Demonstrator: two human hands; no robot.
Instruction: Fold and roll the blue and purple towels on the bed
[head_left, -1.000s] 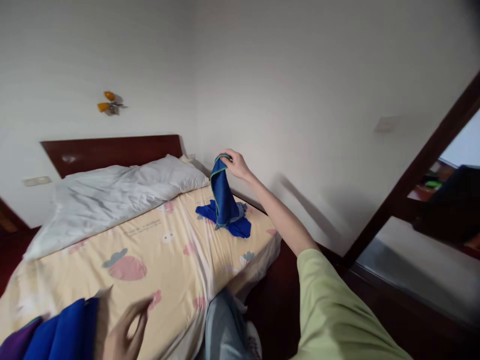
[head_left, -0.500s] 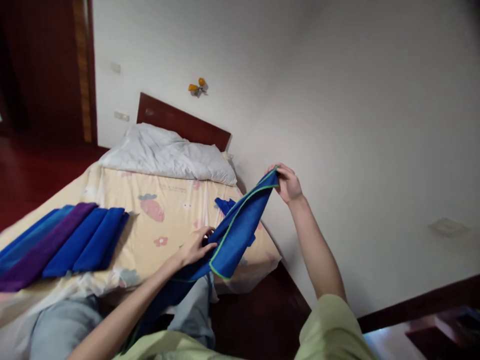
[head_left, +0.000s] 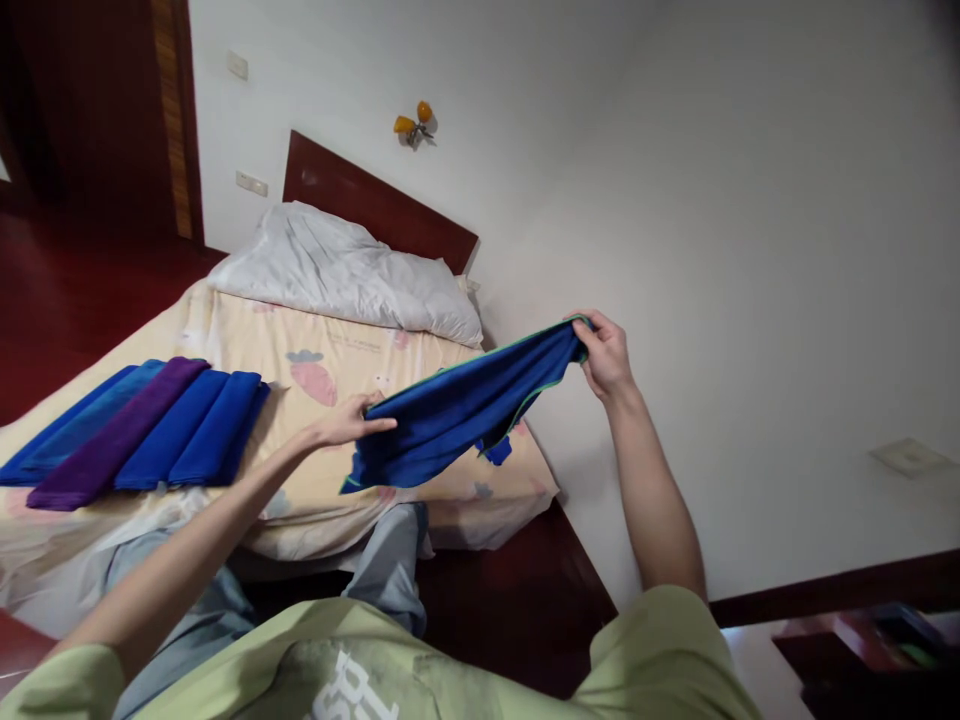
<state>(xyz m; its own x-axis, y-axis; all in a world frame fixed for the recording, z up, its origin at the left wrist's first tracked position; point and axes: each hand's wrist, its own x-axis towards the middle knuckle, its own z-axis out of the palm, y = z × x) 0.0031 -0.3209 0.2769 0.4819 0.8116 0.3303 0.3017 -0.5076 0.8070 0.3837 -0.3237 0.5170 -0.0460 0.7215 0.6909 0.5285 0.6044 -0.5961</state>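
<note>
A blue cloth with green edging [head_left: 457,410] is stretched in the air between my two hands, over the right part of the bed. My left hand [head_left: 352,418] pinches its left end, thumb in front. At the upper right, my right hand [head_left: 606,358] grips the other end, higher than the left. The cloth sags in folds, its lower left corner hanging down. Behind it, partly hidden, another blue cloth [head_left: 496,450] lies on the bed. Folded cloths in blue and purple [head_left: 120,435] lie side by side on the bed at the left.
The bed [head_left: 247,335] has a cream patterned sheet, a grey-white pillow or quilt [head_left: 345,275] and a dark red headboard [head_left: 375,195]. A wall stands close on the right. My legs are against the bed's near edge. Dark red floor shows below.
The held cloth has been spread wider and lifted at its left end. My left hand has moved left and up, my right hand slightly right. The view has shifted a little.
</note>
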